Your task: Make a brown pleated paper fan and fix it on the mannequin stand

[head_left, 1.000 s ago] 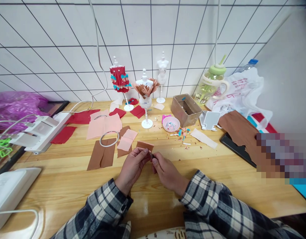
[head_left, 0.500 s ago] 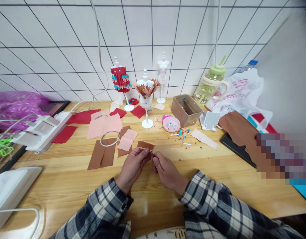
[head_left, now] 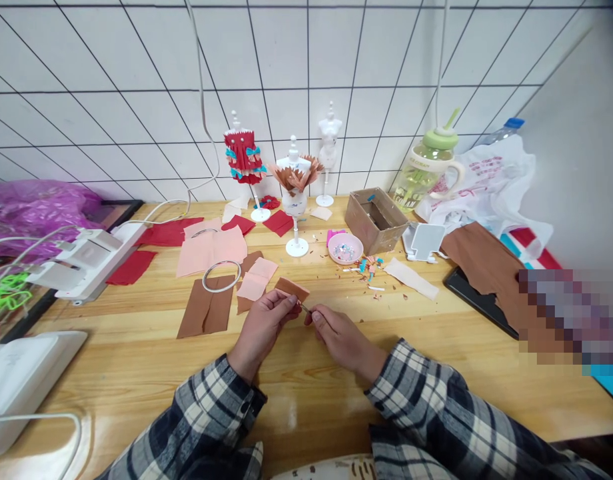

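My left hand [head_left: 266,327] pinches a small folded piece of brown and pink crepe paper [head_left: 292,289] between thumb and fingers. A slim, dark metal tool [head_left: 305,308] runs from my right hand [head_left: 339,333] to the paper's near edge; its kind is too small to make out. My right fingers are closed round its end. Just beyond, a white mini dress form [head_left: 295,200] wears a collar of brown and pink pointed petals [head_left: 299,177]. Pink paper pieces [head_left: 256,279] and a larger brown sheet [head_left: 206,310] lie left of my hands, with a metal ring [head_left: 221,277] on them.
A dress form in a red dress [head_left: 244,160] and a bare one [head_left: 330,143] stand behind. To the right are a pink bowl of beads [head_left: 345,249], paper scraps [head_left: 370,267], a cardboard box [head_left: 376,220] and a bottle [head_left: 426,167]. A power strip [head_left: 96,263] lies left.
My right hand has drawn slightly to the right, away from my left, so more of the metal tool shows. The folded paper has tilted a little, and the camera view has shifted slightly.
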`<state>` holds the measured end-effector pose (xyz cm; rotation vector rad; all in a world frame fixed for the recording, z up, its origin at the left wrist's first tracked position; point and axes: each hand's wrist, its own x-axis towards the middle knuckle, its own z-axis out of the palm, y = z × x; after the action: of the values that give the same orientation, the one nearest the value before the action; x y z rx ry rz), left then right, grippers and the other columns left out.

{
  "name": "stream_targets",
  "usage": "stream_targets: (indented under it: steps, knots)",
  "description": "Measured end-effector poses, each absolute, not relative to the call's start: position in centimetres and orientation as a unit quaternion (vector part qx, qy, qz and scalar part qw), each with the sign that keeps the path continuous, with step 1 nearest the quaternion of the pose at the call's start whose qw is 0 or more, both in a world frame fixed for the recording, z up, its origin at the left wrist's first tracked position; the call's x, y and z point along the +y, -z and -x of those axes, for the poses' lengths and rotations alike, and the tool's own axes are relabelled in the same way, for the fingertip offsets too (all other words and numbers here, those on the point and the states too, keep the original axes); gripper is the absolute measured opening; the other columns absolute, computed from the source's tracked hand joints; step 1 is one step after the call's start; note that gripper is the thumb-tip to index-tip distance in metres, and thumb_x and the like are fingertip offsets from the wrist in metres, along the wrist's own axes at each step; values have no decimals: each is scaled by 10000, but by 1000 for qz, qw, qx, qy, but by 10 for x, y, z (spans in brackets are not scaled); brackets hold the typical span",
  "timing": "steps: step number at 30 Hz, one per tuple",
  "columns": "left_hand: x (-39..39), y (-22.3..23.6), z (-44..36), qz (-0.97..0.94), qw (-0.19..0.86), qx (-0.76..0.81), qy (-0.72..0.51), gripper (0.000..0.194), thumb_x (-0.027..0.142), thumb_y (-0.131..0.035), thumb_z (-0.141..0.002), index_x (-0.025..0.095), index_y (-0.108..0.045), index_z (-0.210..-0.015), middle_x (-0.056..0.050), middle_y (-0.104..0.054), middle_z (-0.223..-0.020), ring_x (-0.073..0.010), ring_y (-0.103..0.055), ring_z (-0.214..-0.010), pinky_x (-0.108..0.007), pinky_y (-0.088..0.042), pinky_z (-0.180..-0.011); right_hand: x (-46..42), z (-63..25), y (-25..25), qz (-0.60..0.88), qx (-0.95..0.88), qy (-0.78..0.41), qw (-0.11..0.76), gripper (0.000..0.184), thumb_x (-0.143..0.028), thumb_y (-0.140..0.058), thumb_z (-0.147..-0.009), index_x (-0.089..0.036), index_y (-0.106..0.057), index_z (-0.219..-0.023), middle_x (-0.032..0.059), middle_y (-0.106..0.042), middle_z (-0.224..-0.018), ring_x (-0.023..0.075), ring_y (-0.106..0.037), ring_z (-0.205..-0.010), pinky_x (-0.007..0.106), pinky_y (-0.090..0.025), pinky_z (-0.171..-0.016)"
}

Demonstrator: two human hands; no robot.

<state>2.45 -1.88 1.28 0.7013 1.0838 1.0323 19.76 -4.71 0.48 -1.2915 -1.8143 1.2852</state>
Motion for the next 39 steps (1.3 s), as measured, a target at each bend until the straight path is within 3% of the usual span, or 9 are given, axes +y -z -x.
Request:
stream_targets:
  steps: [20,39]
  knots:
    - [-21,-14,-25,-410,627,505,-428,227,346,-810,-679,157,-689,-713,-31,-688,-700,-137,-605,-662,-240,-482,-664,-42,-204,-1,490,-652,-517,260,379,-423,-288,-1013,-200,-556,-866,-36,-468,-624,134,-465,-602,263,-354,-601]
    - [-21,-11,-27,-395,611,521,-446,284,404,-814,-664,160,-686,-735,-32,-688,-712,-148,-609,-688,-250,-477,-669,-43,-205,-7,492,-671,-497,249,376,-421,-269,-1022,-209,-566,-931,-45,-495,-576,133,-508,-568,271,-383,-602]
